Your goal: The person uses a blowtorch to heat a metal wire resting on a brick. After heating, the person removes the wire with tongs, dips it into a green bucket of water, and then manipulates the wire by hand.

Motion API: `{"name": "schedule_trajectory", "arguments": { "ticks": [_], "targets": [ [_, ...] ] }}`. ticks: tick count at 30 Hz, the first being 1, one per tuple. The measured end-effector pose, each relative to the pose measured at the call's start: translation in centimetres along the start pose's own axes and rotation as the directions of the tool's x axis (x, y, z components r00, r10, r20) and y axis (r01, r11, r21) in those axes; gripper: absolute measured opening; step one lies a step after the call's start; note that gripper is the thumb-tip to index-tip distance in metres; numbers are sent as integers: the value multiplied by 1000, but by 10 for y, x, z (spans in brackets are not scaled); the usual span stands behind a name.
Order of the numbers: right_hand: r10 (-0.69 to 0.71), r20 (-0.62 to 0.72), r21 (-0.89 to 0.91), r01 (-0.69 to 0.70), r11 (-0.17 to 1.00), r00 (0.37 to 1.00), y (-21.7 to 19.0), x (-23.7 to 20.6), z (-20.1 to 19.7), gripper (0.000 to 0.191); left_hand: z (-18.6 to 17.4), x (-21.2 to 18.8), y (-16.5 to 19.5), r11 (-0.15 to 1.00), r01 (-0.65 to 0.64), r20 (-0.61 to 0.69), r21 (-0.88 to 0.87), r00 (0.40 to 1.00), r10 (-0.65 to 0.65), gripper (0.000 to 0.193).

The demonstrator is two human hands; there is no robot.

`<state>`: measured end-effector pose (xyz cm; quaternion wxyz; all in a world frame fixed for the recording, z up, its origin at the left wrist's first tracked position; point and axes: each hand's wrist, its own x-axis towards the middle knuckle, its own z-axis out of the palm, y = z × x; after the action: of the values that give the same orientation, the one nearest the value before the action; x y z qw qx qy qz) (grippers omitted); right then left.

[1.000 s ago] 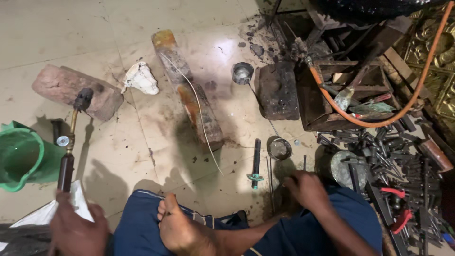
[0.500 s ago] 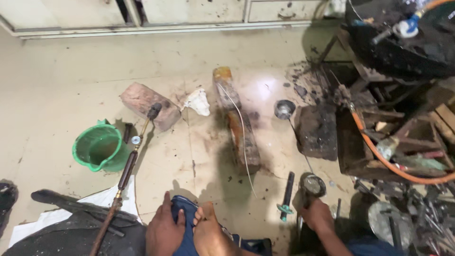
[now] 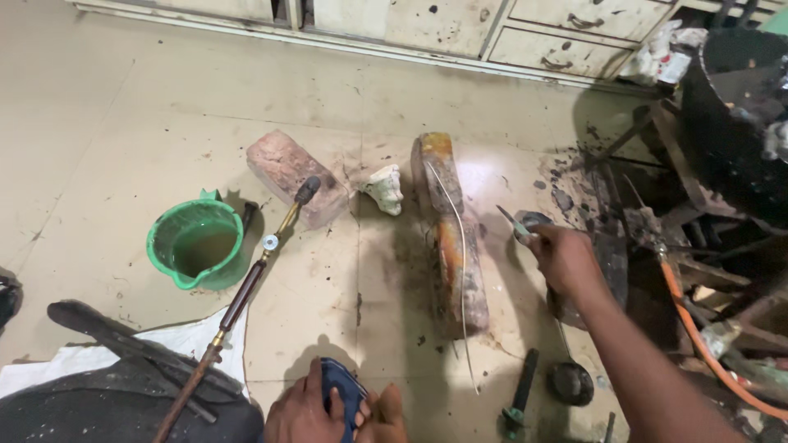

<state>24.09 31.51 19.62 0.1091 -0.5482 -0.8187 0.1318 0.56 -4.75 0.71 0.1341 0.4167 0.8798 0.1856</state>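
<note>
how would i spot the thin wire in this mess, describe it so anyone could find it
Start at the long, rust-orange block lying lengthwise on the tiled floor, left of the right hand. The thin wire runs along its top and pokes out past the near end. Pale and slightly bowed, it is far thinner than the brass torch further left.

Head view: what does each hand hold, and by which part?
Right hand pinches thin metal tweezers by their rear end, tips free. Left hand rests on the knee, holding nothing.

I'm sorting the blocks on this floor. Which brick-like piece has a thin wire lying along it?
The long orange-stained block beside the right hand; a pale wire runs along it. The pinkish brick only props the torch tip.
</note>
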Motion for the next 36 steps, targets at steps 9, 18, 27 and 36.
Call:
{"name": "schedule_trajectory", "arguments": {
  "ticks": [9, 18, 27, 36],
  "targets": [
    [-112, 105, -322, 141, 936, 988, -66, 114, 48, 16, 31, 6, -9, 999, 19, 43, 48, 999, -21, 71],
    [32, 167, -449, 47, 893, 985, -82, 124, 61, 14, 39, 4, -10, 998, -62, -46, 22, 997, 63, 66],
    [209, 184, -342, -137, 930, 961, -112, 94, -20, 20, 15, 8, 5, 996, 49, 116, 74, 992, -57, 68],
    [-495, -191, -195, 462, 865, 847, -149, 15, -114, 16, -34, 8, 30, 989, 147, 231, -8, 963, -141, 64]
  ]
}}
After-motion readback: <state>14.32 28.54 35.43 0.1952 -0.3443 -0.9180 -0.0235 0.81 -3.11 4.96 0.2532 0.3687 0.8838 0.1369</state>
